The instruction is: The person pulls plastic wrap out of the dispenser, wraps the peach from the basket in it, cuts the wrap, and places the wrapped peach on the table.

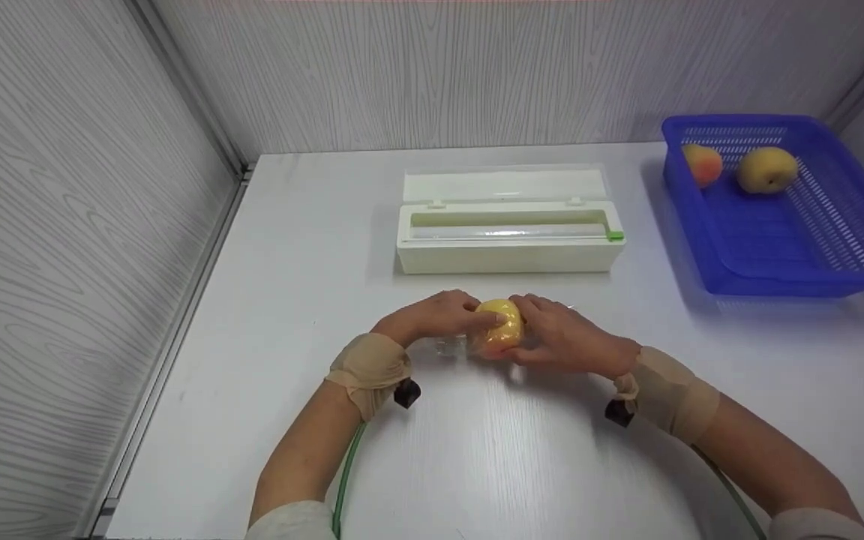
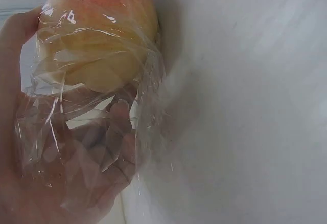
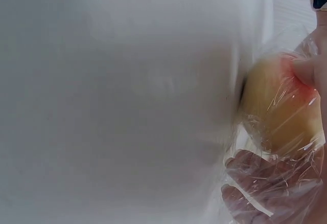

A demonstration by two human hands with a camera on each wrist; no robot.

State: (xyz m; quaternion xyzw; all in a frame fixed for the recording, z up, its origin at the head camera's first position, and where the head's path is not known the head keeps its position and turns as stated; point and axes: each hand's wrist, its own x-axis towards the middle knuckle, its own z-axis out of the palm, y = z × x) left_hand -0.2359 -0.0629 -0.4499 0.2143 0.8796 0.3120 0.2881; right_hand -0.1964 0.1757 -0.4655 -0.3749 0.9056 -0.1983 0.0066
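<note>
A yellow-and-red peach (image 1: 508, 337) sits between my two hands just above or on the table, in front of the film box. Clear cling film (image 2: 53, 109) covers it, wrinkled and shiny, with loose film hanging over the fingers in both wrist views. My left hand (image 1: 443, 315) holds the peach from the left, its thumb lying across the fruit. From the right, my right hand (image 1: 571, 337) grips it too, with the thumb on the red part of the peach (image 3: 281, 106) in the right wrist view. Some fingers show only through the film.
Behind the hands stands a white cling film box (image 1: 507, 259) with its lid raised and a film roll (image 1: 507, 232) inside. A blue basket (image 1: 769, 247) at the back right holds two more peaches. Pale panels (image 1: 477, 75) border the white table (image 1: 289, 262).
</note>
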